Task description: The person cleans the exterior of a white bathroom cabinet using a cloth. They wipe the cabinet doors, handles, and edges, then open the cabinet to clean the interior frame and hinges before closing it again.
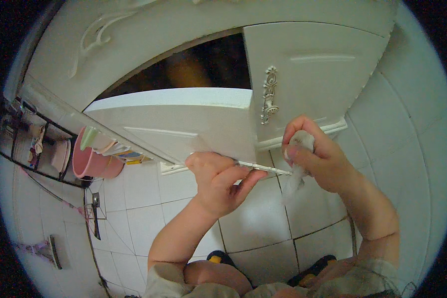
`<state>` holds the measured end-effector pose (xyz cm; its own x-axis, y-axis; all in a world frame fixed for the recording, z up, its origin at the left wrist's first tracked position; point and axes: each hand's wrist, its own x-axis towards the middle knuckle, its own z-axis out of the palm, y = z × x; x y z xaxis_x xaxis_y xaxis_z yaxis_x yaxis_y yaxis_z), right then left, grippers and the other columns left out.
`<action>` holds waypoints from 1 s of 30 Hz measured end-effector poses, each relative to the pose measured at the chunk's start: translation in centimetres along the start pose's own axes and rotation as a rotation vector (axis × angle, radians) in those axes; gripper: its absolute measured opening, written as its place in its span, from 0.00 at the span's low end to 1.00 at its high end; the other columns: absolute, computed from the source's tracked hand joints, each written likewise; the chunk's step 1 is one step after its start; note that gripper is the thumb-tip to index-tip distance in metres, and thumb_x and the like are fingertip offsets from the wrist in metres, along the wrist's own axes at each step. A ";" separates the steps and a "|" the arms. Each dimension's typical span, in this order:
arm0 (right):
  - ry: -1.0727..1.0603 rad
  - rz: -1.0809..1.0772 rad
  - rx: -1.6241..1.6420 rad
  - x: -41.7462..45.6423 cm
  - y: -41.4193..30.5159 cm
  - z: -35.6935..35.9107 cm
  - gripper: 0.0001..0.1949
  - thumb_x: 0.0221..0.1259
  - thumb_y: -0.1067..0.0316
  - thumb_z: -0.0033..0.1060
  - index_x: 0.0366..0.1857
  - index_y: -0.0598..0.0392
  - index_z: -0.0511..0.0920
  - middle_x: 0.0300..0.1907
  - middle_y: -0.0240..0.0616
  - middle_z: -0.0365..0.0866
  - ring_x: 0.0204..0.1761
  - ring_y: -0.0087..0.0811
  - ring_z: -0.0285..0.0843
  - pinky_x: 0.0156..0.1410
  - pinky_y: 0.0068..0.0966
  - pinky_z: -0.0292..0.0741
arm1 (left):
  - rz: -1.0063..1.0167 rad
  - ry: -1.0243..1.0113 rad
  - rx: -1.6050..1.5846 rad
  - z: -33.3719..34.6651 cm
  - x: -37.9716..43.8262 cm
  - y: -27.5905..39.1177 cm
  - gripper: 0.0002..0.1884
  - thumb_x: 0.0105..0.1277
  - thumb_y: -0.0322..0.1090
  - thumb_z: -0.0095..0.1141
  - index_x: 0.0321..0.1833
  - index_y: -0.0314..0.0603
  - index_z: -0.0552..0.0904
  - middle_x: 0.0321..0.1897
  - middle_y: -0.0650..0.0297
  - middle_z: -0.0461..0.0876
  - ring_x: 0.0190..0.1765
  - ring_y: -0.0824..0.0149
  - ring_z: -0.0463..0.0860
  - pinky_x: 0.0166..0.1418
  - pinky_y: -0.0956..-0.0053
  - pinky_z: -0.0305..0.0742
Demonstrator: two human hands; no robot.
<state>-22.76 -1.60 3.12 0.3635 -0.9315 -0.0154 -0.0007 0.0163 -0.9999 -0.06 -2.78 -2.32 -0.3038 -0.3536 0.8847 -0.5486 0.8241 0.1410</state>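
Observation:
My left hand (218, 178) grips a narrow, ornate pale metal piece (264, 167), much like a cabinet handle, which points rightward past the edge of a cabinet door (164, 124). Whether the piece is fixed to that door is hidden behind my fingers. In my right hand (320, 160) is a crumpled white cloth or tissue (301, 140), pinched between thumb and fingers. Its thin loose end hangs down by the tip of the metal piece. The white door stands ajar in front of the dark cabinet opening (193, 67).
The right cabinet door (316, 70) is closed and carries an ornate handle (270, 95). To the left are a pink bucket (111, 165), a black-framed rack (41, 145) and a squeegee (54, 251). White tiles (257, 227) cover the floor; a tiled wall (406, 149) rises on the right.

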 end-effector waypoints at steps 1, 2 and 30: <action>-0.016 0.006 -0.017 0.0 -0.1 0.2 0.08 0.69 0.64 0.58 0.47 0.49 0.72 0.33 0.24 0.68 0.30 0.13 0.62 0.32 0.14 0.62 | 0.018 0.015 -0.004 0.0 0.0 -0.1 0.20 0.44 0.43 0.78 0.35 0.57 0.77 0.35 0.71 0.73 0.38 0.65 0.70 0.45 0.65 0.54; -0.030 0.014 -0.032 0.1 -0.2 0.5 0.08 0.69 0.65 0.59 0.46 0.49 0.72 0.33 0.24 0.68 0.31 0.13 0.62 0.32 0.14 0.62 | 0.020 0.013 -0.003 0.0 -0.1 -0.1 0.20 0.44 0.42 0.78 0.35 0.57 0.77 0.35 0.71 0.73 0.38 0.65 0.70 0.45 0.65 0.54; -0.068 0.114 -0.304 2.7 -0.2 1.0 0.10 0.55 0.69 0.63 0.39 0.57 0.76 0.41 0.29 0.78 0.45 0.20 0.73 0.51 0.22 0.72 | 0.028 0.022 -0.026 -0.2 -0.1 -0.1 0.20 0.44 0.37 0.76 0.35 0.54 0.75 0.34 0.71 0.73 0.37 0.64 0.69 0.46 0.64 0.55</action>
<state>-20.87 -3.76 3.30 0.4064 -0.9034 -0.1367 -0.3189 0.0000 -0.9478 0.20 -2.76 -2.35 -0.3012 -0.3204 0.8981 -0.5193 0.8451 0.1274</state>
